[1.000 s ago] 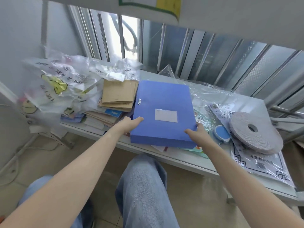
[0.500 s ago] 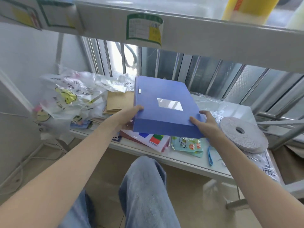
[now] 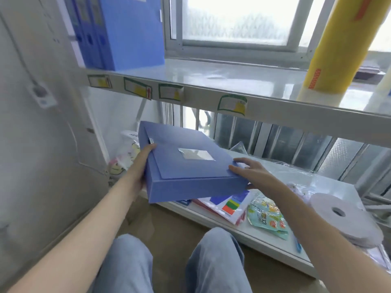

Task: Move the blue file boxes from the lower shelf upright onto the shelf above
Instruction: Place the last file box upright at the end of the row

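Head view: your left hand (image 3: 141, 168) and right hand (image 3: 249, 173) grip the flat, matte-blue rectangular file box (image 3: 186, 166) by its sides.

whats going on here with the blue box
A person holds a blue file box in both hands, left hand on its left edge, right hand at its right corner. It is lifted off the lower shelf, lying flat. Other blue boxes stand upright on the upper shelf.

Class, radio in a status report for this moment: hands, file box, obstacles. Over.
Left hand and right hand gripping flat blue plastic file box. Box clear of lower shelf, below upper shelf edge. Yellow roll right; upright blue boxes left.
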